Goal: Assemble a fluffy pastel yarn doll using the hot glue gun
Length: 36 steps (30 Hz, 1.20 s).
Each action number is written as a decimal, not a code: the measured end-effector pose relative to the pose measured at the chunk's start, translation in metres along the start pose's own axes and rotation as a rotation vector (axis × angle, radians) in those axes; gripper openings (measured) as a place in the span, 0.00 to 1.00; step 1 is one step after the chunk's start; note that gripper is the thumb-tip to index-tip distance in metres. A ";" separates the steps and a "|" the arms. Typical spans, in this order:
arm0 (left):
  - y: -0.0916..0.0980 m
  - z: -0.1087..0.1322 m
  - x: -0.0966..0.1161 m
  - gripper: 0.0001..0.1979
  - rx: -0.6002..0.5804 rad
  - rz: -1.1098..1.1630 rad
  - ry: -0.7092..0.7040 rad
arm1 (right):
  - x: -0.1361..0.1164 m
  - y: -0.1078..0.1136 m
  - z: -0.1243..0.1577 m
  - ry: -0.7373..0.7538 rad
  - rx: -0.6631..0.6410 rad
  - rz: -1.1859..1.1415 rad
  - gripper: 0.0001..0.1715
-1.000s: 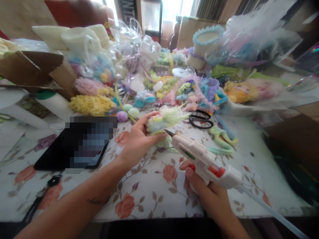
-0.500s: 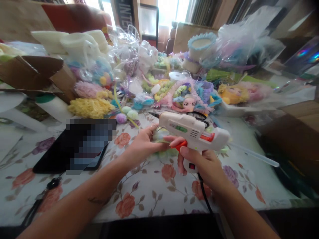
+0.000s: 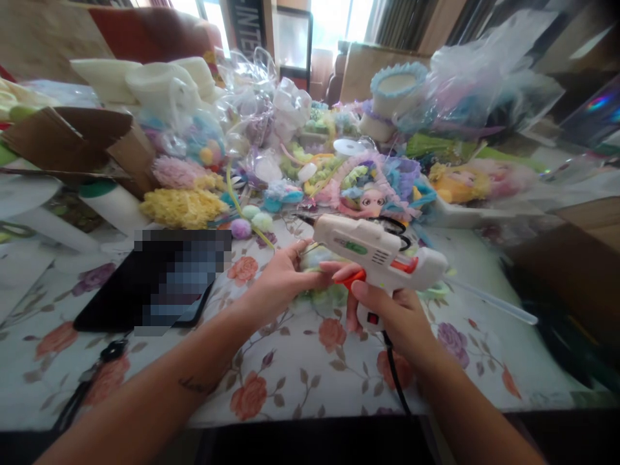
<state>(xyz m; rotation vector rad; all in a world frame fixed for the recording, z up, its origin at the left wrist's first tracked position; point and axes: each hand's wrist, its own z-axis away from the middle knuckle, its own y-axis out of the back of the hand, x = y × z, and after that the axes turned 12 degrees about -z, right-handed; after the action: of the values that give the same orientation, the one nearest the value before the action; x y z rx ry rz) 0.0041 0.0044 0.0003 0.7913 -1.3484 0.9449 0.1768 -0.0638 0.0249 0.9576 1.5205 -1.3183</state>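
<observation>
My right hand grips a white hot glue gun, a finger at its red trigger. The gun's dark nozzle points left and away from me. A clear glue stick sticks out at its back, and a black cord hangs from the handle. My left hand is closed, thumb and fingers around a pale pastel piece just below the gun's front. The gun and my fingers partly cover this piece, so its kind is unclear. A thin wire shows by the left fingertips.
A black tablet lies left on the flowered tablecloth. Pompoms, a doll's head and yellow fluffy trim lie behind the hands. A cardboard box stands left; plastic bags are piled at the back.
The whole view has shifted slightly, with the table's things now a little further right in the picture. Both hands keep nearly the same pose around the glue gun and the pastel piece.
</observation>
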 end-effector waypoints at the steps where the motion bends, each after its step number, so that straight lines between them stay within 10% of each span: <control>1: 0.000 0.000 0.000 0.24 -0.007 -0.002 0.001 | 0.000 0.000 -0.001 -0.002 0.007 0.002 0.12; 30: 0.000 -0.001 -0.003 0.27 0.058 -0.109 -0.059 | 0.001 -0.003 0.002 -0.048 0.066 -0.012 0.09; 36: 0.001 -0.003 -0.002 0.30 0.170 -0.213 -0.104 | 0.004 0.009 0.008 0.136 0.082 0.010 0.12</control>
<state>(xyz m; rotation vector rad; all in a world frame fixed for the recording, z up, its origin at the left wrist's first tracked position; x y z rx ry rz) 0.0047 0.0069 -0.0015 1.1044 -1.2549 0.8668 0.1851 -0.0709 0.0177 1.1251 1.5714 -1.3406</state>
